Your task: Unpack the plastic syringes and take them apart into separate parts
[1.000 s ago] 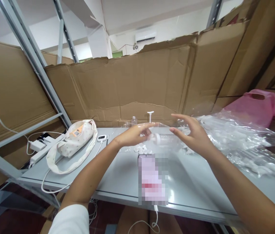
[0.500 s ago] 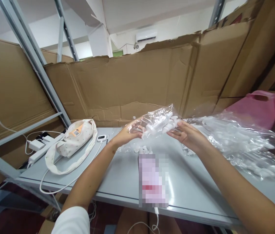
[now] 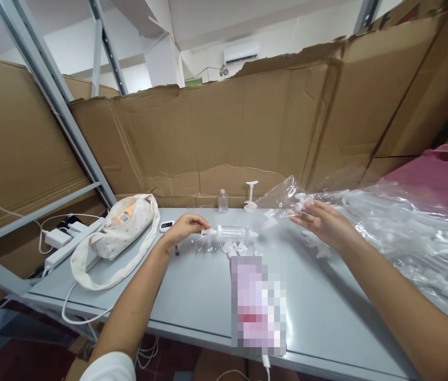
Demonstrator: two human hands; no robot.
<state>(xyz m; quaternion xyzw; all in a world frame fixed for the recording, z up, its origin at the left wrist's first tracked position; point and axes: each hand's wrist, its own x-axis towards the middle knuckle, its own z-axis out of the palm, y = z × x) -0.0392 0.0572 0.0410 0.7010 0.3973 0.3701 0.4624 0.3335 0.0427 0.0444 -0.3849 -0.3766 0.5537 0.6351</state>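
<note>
My left hand (image 3: 186,227) pinches the white plastic end piece (image 3: 209,232) of a clear ribbed cylinder (image 3: 232,233), which lies sideways with another white tip at its right. Whether these pieces are joined, I cannot tell. Under the cylinder sit several small white plastic parts (image 3: 237,248). My right hand (image 3: 319,219) is closed around a clear plastic bag (image 3: 281,194) with white plastic parts in it, held over the table. Behind them stand a small clear bottle (image 3: 222,201) and a white part with a T-shaped top (image 3: 251,196).
A large clear bag of white parts (image 3: 386,217) covers the right side, beside a pink bag (image 3: 438,174). Leftward lie a fabric bag (image 3: 122,225), a small white device (image 3: 166,226) and a power strip (image 3: 71,248). A blurred-out phone-like object (image 3: 253,307) lies in front; cardboard (image 3: 227,132) walls the back.
My hands have moved apart, left hand leftward, right hand rightward with the clear bag. The ribbed cylinder now lies low over the table, and the bottle and T-topped part have come into view.
</note>
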